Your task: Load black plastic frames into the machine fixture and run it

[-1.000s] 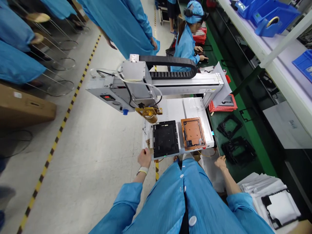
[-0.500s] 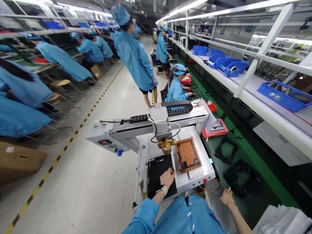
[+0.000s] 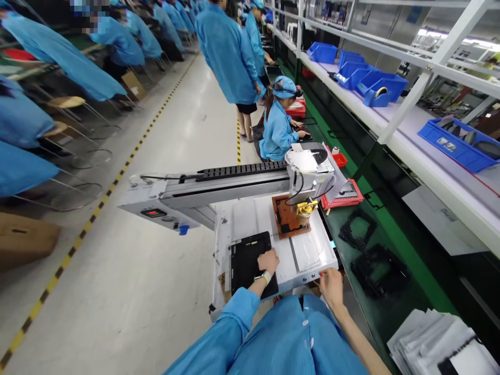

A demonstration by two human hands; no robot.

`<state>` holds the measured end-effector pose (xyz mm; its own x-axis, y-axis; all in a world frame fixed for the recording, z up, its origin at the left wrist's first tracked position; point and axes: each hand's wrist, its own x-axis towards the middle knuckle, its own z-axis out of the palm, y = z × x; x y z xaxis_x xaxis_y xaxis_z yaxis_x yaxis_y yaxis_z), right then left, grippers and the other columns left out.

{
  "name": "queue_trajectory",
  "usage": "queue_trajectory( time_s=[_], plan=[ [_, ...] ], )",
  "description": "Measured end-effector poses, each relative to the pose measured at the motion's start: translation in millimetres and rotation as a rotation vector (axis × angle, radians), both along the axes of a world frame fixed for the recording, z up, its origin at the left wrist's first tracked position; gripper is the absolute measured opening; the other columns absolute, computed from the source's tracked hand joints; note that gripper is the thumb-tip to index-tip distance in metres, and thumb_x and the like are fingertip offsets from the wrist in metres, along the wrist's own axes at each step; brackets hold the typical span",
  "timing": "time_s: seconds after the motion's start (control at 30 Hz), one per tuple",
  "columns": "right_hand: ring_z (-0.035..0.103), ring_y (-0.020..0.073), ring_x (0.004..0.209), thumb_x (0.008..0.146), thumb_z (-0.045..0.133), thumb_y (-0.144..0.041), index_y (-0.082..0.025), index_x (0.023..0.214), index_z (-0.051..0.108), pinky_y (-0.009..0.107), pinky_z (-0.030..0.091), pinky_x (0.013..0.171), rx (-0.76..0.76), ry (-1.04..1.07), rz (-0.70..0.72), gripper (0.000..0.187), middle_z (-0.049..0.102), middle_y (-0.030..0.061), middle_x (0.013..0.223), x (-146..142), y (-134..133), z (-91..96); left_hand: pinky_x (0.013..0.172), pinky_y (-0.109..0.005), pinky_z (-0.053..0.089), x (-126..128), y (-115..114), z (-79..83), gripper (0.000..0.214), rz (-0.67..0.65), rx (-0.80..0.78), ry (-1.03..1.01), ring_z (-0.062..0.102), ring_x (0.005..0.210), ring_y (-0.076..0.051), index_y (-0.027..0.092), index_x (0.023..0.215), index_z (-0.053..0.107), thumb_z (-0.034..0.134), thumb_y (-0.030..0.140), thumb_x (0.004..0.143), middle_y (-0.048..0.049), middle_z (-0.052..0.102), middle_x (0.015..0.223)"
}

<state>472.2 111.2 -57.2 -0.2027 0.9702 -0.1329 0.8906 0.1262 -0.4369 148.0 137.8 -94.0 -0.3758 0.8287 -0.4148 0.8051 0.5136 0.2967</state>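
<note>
- Head view: the black tray [image 3: 247, 259] lies below centre; my left hand [image 3: 269, 262] curls over its right side, its hold hidden.
- My right hand [image 3: 332, 287] bends at the table's [image 3: 287, 259] front corner, lower right; I can't tell whether it grips.
- Sideways pressure could skew the tray.
- The tray reaches the front edge; white tabletop stretches rightward.

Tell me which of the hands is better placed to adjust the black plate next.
Left, I'd judge: the left hand is already at the black plate, while the right hand is off at the white machine bed's front corner.
</note>
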Motion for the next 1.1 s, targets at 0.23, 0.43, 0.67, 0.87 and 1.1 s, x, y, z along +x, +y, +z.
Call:
queue_trajectory(
  time_s=[0.23,0.43,0.67,0.87,1.1],
  plan=[
    [0.056,0.0320,0.117,0.100,0.066,-0.022,-0.015,0.111,0.074,0.045,0.042,0.111,-0.069,-0.057,0.751,0.015,0.072,0.0136,0.114,-157.8,-26.9,2.0,0.088,-0.035,0.045,-37.7,-52.5,61.6,0.006,0.264,0.348,0.023,0.067,0.082,-0.023,0.023,0.090,0.063,0.059,0.025,0.094,-0.0041,0.069,0.079],
    [0.046,0.0350,0.140,0.108,0.055,-0.015,-0.004,0.157,0.056,0.052,0.032,0.123,-0.086,-0.112,1.005,0.050,0.059,0.0228,0.158,-206.1,-56.7,-19.9,0.069,-0.028,0.039,-118.0,-117.6,92.4,0.018,0.597,0.693,-0.119,0.048,0.062,-0.016,0.024,0.098,0.058,0.067,0.021,0.082,0.0083,0.046,0.064],
    [0.051,0.0330,0.130,0.113,0.044,-0.012,-0.004,0.153,0.061,0.050,0.035,0.118,-0.092,-0.196,1.029,0.044,0.069,0.0222,0.137,-213.0,-60.8,-27.0,0.066,-0.026,0.038,-158.6,-146.5,87.2,0.022,0.820,0.705,-0.193,0.046,0.061,-0.013,0.023,0.096,0.055,0.072,0.024,0.081,0.0100,0.046,0.066],
    [0.049,0.0318,0.125,0.113,0.054,-0.016,-0.009,0.120,0.079,0.048,0.035,0.115,-0.150,-0.233,1.078,0.027,0.068,0.0181,0.124,-229.6,-43.7,-3.5,0.064,-0.025,0.037,-163.4,-146.7,82.7,0.021,0.861,0.721,-0.219,0.046,0.061,-0.012,0.021,0.096,0.059,0.073,0.024,0.081,0.0098,0.048,0.065],
    [0.050,0.0275,0.111,0.111,0.073,-0.028,-0.021,0.124,0.085,0.044,0.040,0.099,-0.055,0.219,0.976,0.018,0.071,0.0106,0.111,-200.6,-42.3,103.3,0.062,-0.024,0.038,-174.4,-153.8,71.4,0.022,0.880,0.696,-0.254,0.048,0.063,-0.012,0.019,0.099,0.060,0.074,0.025,0.082,0.0072,0.052,0.069]
  ],
)
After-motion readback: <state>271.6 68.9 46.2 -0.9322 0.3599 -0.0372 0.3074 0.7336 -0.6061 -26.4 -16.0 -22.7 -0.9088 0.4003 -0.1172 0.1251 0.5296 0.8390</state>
